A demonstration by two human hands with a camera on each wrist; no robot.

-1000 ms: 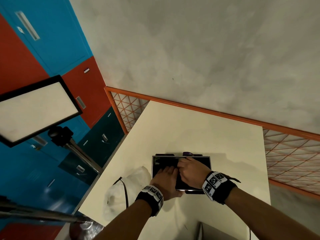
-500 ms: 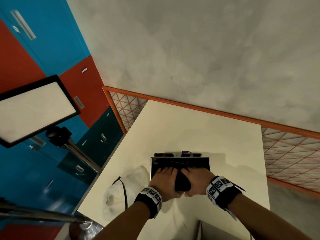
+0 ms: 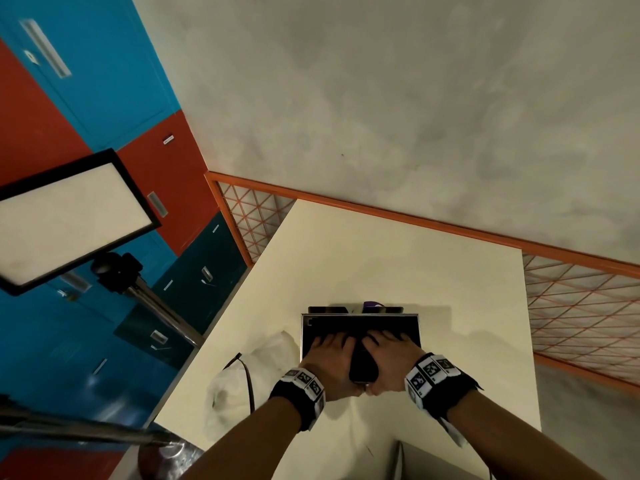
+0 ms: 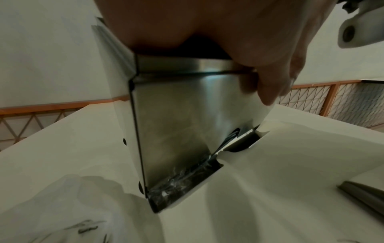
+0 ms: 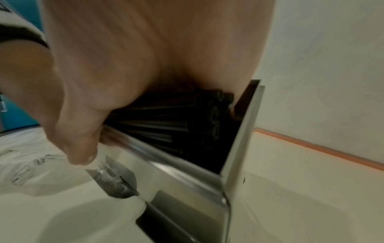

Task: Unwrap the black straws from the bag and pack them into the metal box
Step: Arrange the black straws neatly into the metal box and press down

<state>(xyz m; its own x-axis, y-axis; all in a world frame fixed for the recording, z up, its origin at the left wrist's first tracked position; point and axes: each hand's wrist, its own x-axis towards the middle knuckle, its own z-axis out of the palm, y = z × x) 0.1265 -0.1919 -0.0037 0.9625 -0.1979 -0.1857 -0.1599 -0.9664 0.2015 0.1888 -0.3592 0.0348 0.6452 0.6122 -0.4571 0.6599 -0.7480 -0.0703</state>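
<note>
A: Where are the black straws (image 5: 176,121)?

B: Inside the metal box (image 3: 360,322) on the table (image 3: 398,265). The left hand (image 3: 330,355) and right hand (image 3: 388,353) lie flat-fingered on them, gripping nothing.

A: Any risk?

B: Uneven pressing might bend straws over the rim. The crumpled bag (image 3: 249,372) lies just left, near the table's edge; there is open room beyond.

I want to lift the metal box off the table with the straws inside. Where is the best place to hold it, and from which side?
Probably grip the metal box by its two short end walls, one hand from each side. The top is open and full of black straws, so keep it level; the thin rim offers little hold from above.
</note>
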